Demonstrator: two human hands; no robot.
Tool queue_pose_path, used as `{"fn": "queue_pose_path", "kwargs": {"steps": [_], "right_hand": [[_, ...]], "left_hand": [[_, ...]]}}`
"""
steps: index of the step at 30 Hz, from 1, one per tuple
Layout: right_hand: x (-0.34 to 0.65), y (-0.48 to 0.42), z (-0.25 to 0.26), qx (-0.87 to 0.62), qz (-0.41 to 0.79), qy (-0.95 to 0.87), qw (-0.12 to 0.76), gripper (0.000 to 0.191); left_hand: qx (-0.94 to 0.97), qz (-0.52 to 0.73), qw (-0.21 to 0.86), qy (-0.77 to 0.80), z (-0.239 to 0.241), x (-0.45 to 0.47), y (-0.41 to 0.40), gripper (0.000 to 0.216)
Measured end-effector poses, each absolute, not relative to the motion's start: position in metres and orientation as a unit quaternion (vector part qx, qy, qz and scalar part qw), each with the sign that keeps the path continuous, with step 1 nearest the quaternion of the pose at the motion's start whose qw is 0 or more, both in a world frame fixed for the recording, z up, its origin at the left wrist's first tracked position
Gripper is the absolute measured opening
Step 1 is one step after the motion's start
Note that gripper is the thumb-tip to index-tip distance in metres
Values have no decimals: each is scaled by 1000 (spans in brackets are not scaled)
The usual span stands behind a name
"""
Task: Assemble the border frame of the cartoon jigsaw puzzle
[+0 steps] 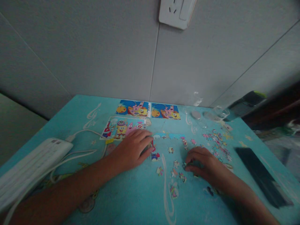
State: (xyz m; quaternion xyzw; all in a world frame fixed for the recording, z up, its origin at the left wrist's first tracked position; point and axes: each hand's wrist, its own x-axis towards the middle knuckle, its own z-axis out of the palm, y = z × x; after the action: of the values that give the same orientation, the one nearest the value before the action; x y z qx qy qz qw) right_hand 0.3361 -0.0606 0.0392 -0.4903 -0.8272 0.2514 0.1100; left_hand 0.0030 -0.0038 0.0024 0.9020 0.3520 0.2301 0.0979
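Observation:
My left hand (134, 148) rests on the table with its fingers stretched out and the thumb apart. Its fingertips lie at the left side of a partly joined puzzle (156, 156), whose top edge is a light blue strip (170, 136). To the right, my right hand (201, 159) pinches a small puzzle piece (184, 165) between thumb and fingers, low over the table. Several loose pieces lie between the hands, among them a puzzle piece (171, 150) and a larger-looking piece (173, 192). A reference picture (120, 128) with cartoon figures lies partly behind my left hand.
Two blue cartoon cards (133, 108) lie by the wall. A heap of puzzle pieces (217, 142) spreads at right, near clear containers (220, 113) and a dark flat strip (260, 175). A white power strip (35, 168) with cables occupies the left.

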Motion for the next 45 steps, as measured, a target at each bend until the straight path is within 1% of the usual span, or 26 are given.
{"fn": "queue_pose_path", "kwargs": {"steps": [5,9,15,19,24,33,37,41,43,45], "right_hand": [[334,-58,51,-492,388,-769,126,18],[306,-50,55,-519,397,-743,143,19],[256,-31,44,-532,421,-716,164,16],[248,-30,38,-552,391,-716,173,15],[246,-37,35,-568,330,-739,151,16],[242,-51,32,-609,261,-737,132,12],[239,-53,30,-585,227,-764,153,8],[240,-51,28,-550,242,-776,191,10],[247,-48,31,-523,250,-785,219,13],[261,-43,36,-528,236,-776,250,17]], "left_hand": [[901,241,85,351,0,3,-5,50],[904,236,71,349,-1,3,-7,53],[898,225,73,370,-2,6,-7,56],[898,230,83,367,-2,7,-6,57],[895,233,84,372,-3,7,-5,57],[897,217,79,377,0,7,-5,57],[898,211,81,377,1,7,-5,58],[902,209,74,371,0,5,-5,59],[903,210,70,369,-1,4,-5,59],[904,208,69,367,-1,4,-4,59]]}}
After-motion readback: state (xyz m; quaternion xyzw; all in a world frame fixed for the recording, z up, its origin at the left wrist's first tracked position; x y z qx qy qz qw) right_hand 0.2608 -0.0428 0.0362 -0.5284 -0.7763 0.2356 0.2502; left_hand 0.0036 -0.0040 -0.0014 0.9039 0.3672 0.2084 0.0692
